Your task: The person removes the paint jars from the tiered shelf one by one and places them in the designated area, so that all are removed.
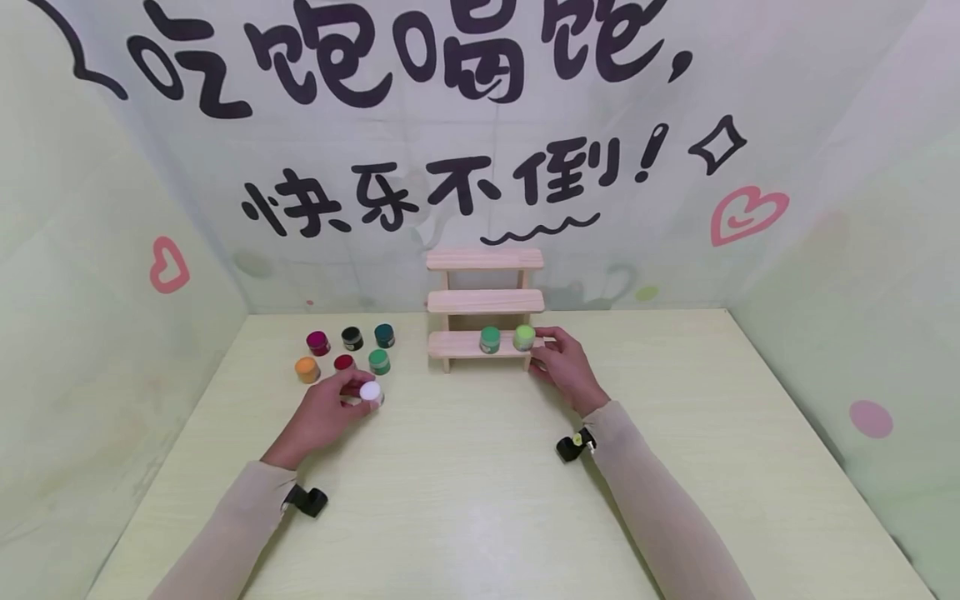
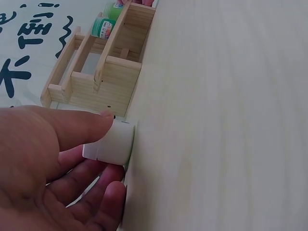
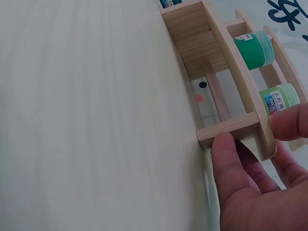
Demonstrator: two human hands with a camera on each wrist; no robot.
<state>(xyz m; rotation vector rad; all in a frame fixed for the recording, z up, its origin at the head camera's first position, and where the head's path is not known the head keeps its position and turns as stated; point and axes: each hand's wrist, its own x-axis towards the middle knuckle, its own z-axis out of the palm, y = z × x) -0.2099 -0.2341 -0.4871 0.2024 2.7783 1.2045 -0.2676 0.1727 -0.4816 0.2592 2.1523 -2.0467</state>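
My left hand (image 1: pixel 321 418) holds a small white paint jar (image 1: pixel 371 392) between thumb and fingers, close over the table. In the left wrist view the thumb lies along one side of the white jar, with the fingers curled on the other. A three-step wooden stand (image 1: pixel 485 302) stands by the back wall. Its right end is gripped by my right hand (image 1: pixel 572 371), thumb at the lowest step and fingers against the leg. On that step sit a green paint jar (image 1: pixel 490 339) and, beside the right thumb, a light green paint jar (image 3: pixel 279 100).
Left of the stand are a magenta jar (image 1: pixel 318 342), black jar (image 1: pixel 352 337), dark teal jar (image 1: pixel 385 335), orange jar (image 1: pixel 307 369), dark red jar (image 1: pixel 344 363) and green jar (image 1: pixel 379 361). The pale table (image 1: pixel 465 467) meets printed cloth walls (image 1: pixel 360 275) behind and at both sides.
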